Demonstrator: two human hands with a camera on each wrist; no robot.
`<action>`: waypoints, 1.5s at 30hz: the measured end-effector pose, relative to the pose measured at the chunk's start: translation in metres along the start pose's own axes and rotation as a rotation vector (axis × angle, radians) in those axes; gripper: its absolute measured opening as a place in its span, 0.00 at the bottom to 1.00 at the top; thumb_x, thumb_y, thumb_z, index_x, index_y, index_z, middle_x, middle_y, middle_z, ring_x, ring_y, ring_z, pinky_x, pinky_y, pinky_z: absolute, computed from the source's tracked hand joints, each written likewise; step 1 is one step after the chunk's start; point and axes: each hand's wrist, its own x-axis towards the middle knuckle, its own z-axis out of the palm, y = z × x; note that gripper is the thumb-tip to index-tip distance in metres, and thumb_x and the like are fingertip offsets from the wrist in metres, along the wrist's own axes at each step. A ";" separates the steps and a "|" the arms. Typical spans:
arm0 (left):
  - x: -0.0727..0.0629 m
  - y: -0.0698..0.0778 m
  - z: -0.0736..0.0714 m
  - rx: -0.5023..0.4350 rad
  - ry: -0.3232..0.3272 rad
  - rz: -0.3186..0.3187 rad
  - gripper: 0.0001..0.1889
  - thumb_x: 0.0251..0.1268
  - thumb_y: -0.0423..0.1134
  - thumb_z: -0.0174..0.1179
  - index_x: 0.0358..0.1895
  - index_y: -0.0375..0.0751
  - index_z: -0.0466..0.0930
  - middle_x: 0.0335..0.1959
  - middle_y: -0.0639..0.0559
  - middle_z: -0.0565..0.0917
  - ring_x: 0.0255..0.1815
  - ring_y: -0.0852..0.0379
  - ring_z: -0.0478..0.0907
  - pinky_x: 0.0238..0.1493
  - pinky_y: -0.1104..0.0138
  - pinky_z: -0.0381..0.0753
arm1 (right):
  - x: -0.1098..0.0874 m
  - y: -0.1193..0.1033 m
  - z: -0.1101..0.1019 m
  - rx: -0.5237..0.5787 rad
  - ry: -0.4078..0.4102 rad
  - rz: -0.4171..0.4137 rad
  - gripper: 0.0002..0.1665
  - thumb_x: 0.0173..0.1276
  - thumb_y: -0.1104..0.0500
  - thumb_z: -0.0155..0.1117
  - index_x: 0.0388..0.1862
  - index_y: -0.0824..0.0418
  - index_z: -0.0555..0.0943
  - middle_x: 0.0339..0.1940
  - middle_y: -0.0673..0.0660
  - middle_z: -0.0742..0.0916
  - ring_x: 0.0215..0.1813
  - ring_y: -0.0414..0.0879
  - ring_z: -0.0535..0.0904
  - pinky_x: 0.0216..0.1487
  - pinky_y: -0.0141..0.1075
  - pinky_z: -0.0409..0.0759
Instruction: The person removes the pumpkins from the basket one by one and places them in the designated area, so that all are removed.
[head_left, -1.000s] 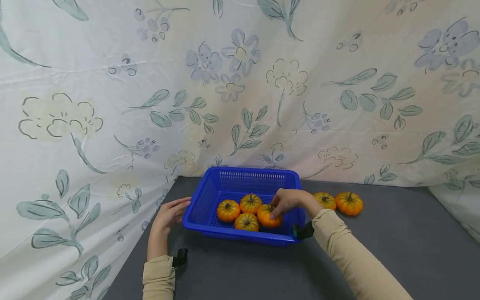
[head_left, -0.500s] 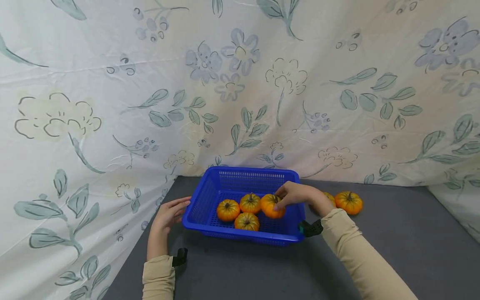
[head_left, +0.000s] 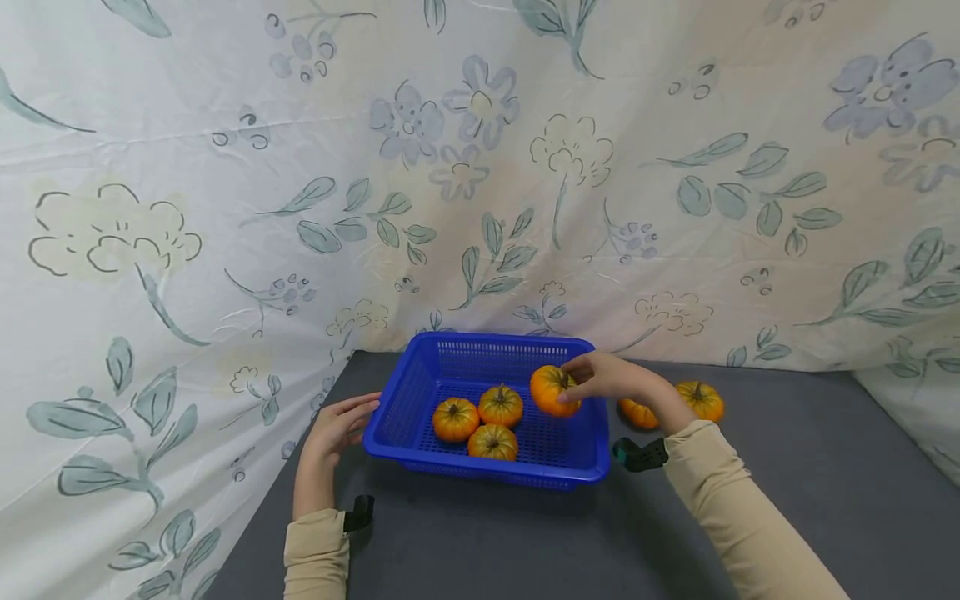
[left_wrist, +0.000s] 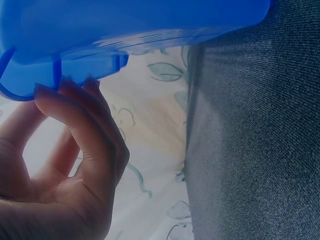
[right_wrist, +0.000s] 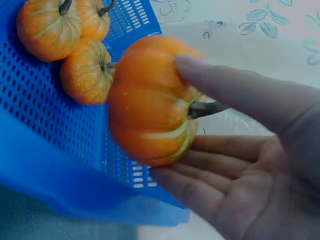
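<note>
My right hand point(head_left: 606, 375) pinches a small orange pumpkin point(head_left: 551, 390) between thumb and fingers, raised over the right part of a blue plastic basket point(head_left: 480, 468). In the right wrist view the thumb presses the pumpkin's point(right_wrist: 150, 100) upper side near its dark stem, with the fingers under it. Three more pumpkins, one of them the front pumpkin point(head_left: 492, 442), sit grouped on the basket floor. At the basket's left side, my left hand point(head_left: 335, 429) touches the rim with its fingertips. The left wrist view shows those fingers point(left_wrist: 95, 145) gently bent against the blue rim point(left_wrist: 30, 95).
Two pumpkins lie on the dark grey table point(head_left: 465, 542) right of the basket: a nearer pumpkin point(head_left: 637, 414), partly hidden by my right forearm, and a farther pumpkin point(head_left: 701, 400). A floral curtain point(head_left: 480, 208) hangs behind and along the left side of the table.
My right hand has lifted the pumpkin off the basket floor and carried it up and slightly right toward the basket's right wall. The left hand has stayed at the rim.
</note>
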 end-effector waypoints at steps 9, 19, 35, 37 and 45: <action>-0.002 0.002 -0.001 -0.009 -0.012 -0.002 0.29 0.60 0.48 0.68 0.63 0.40 0.77 0.40 0.63 0.86 0.38 0.63 0.84 0.39 0.67 0.82 | -0.009 0.008 -0.012 0.036 0.065 0.003 0.46 0.67 0.44 0.65 0.71 0.72 0.64 0.70 0.72 0.71 0.72 0.67 0.67 0.69 0.58 0.67; -0.001 0.001 0.000 -0.018 -0.017 0.002 0.29 0.61 0.47 0.68 0.63 0.40 0.77 0.41 0.63 0.86 0.38 0.63 0.84 0.39 0.67 0.82 | -0.026 0.018 -0.027 0.075 0.146 0.005 0.48 0.67 0.43 0.65 0.73 0.72 0.60 0.72 0.73 0.68 0.73 0.68 0.63 0.69 0.60 0.65; 0.002 0.000 -0.001 -0.028 -0.025 0.007 0.28 0.62 0.46 0.67 0.64 0.39 0.76 0.39 0.64 0.86 0.37 0.63 0.84 0.39 0.67 0.82 | -0.043 0.055 -0.039 0.034 0.294 0.050 0.49 0.68 0.43 0.64 0.72 0.76 0.60 0.71 0.77 0.66 0.71 0.72 0.64 0.68 0.61 0.65; 0.002 0.000 -0.001 -0.027 -0.029 0.008 0.28 0.62 0.46 0.67 0.64 0.39 0.76 0.39 0.64 0.86 0.37 0.63 0.84 0.39 0.67 0.82 | -0.046 0.059 -0.041 0.032 0.305 0.058 0.49 0.68 0.44 0.64 0.72 0.76 0.59 0.71 0.78 0.66 0.71 0.72 0.64 0.68 0.61 0.65; -0.002 0.004 -0.001 -0.035 -0.043 0.004 0.27 0.63 0.45 0.66 0.64 0.37 0.76 0.37 0.64 0.86 0.36 0.63 0.84 0.38 0.67 0.82 | -0.057 0.076 -0.048 0.050 0.344 0.107 0.51 0.68 0.44 0.63 0.73 0.77 0.55 0.72 0.80 0.63 0.72 0.74 0.60 0.68 0.62 0.63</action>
